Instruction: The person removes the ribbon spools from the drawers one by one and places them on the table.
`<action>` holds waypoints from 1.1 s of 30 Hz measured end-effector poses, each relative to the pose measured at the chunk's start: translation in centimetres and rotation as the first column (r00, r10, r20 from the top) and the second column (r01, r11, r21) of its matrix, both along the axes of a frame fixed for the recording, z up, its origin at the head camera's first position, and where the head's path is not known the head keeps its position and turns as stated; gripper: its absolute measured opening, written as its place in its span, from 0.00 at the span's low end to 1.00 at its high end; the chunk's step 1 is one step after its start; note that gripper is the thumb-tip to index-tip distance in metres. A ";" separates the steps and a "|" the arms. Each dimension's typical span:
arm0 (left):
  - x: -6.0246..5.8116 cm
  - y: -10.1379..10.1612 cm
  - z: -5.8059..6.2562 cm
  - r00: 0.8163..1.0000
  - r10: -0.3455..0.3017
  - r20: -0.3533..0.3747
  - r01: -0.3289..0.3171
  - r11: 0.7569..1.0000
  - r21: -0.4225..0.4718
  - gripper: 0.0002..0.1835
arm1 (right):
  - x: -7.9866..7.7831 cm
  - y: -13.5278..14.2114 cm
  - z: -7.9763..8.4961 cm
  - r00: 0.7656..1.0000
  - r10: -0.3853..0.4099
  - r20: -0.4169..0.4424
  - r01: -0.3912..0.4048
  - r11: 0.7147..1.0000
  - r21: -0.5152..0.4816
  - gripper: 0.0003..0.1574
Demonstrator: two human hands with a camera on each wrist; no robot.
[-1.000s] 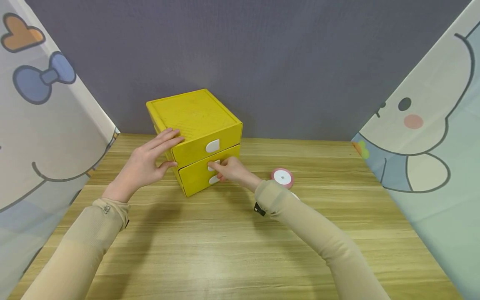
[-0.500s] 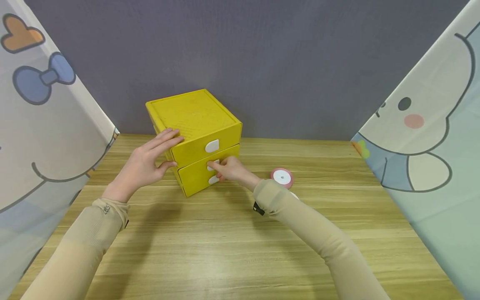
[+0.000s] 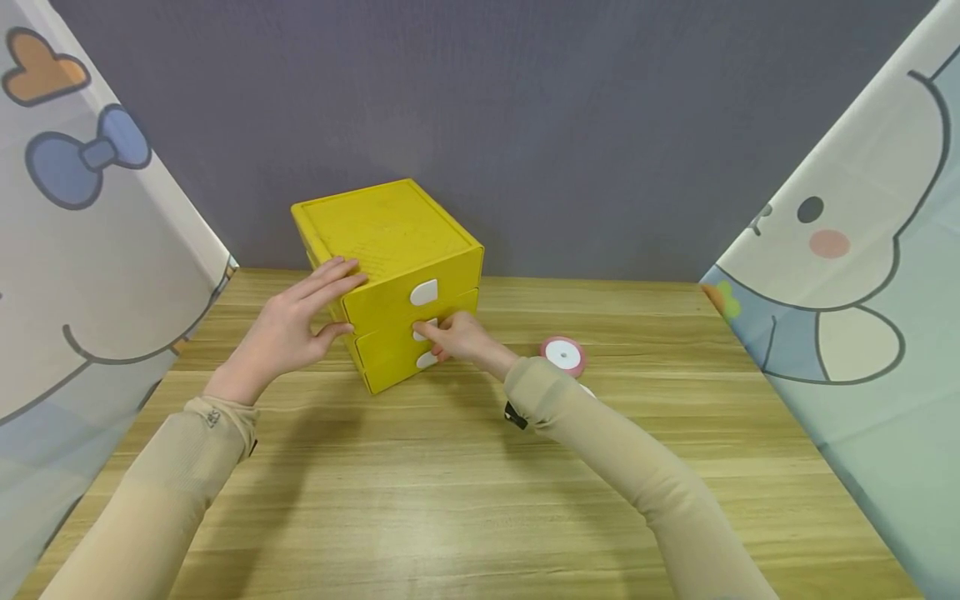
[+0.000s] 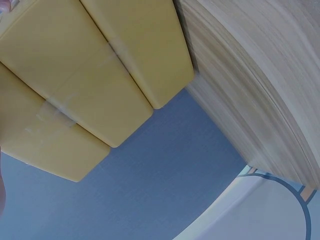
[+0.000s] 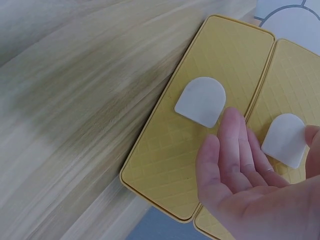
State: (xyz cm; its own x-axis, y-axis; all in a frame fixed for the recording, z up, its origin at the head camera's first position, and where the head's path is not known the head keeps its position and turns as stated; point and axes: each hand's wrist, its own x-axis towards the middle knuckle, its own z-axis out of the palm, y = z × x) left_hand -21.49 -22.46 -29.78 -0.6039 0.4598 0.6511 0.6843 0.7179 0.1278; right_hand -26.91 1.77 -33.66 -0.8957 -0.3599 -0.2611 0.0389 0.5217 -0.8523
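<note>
A yellow cabinet (image 3: 390,229) with three drawers stands on the table at an angle. My left hand (image 3: 288,321) braces its near left corner, with straight fingers on the top and the thumb low at the front edge. At the drawer fronts, my right hand (image 3: 463,337) presses its thumb against the white handle (image 5: 284,141) of the middle drawer (image 3: 382,346). In the right wrist view its other fingers stretch loosely across the fronts, near the bottom handle (image 5: 201,102). Above, the top drawer's handle (image 3: 424,292) is uncovered. All three drawers look pushed in.
A pink-rimmed white round spool (image 3: 562,356) lies on the wooden table (image 3: 420,500) right of the cabinet. Part of a white thing (image 3: 588,390) peeks from behind the right sleeve (image 3: 600,437). A grey wall (image 3: 555,167) rises close behind the cabinet.
The dark gap along the middle drawer's upper edge has become fainter, as its front sits closer in. Both hands stay nearly where they were.
</note>
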 end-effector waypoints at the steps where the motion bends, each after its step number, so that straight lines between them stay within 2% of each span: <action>1: 0.0 0.0 0.0 1.000 0.000 0.000 0.000 1.000 0.000 0.39 | 0.0 0.0 0.0 1.000 -0.001 -0.002 0.001 1.000 0.000 0.32; 10: 0.0 0.0 -0.2 1.000 0.007 -0.004 -0.007 1.000 -0.010 0.39 | 0.1 0.2 -0.2 1.000 0.018 -0.014 -0.018 1.000 0.004 0.33; 15: 0.0 0.1 -0.2 1.000 0.008 -0.008 -0.008 1.000 -0.010 0.39 | 0.1 0.6 -0.6 1.000 0.022 0.007 -0.022 1.000 -0.007 0.37; 26: -0.1 0.0 -0.2 1.000 0.010 -0.002 -0.010 1.000 -0.008 0.39 | -0.1 1.0 -1.6 0.999 0.052 0.003 -0.052 0.997 0.055 0.38; 33: -0.2 0.1 -0.2 1.000 0.015 -0.006 -0.015 1.000 -0.013 0.40 | -0.2 0.8 -2.3 0.999 0.045 -0.031 -0.043 0.997 0.072 0.32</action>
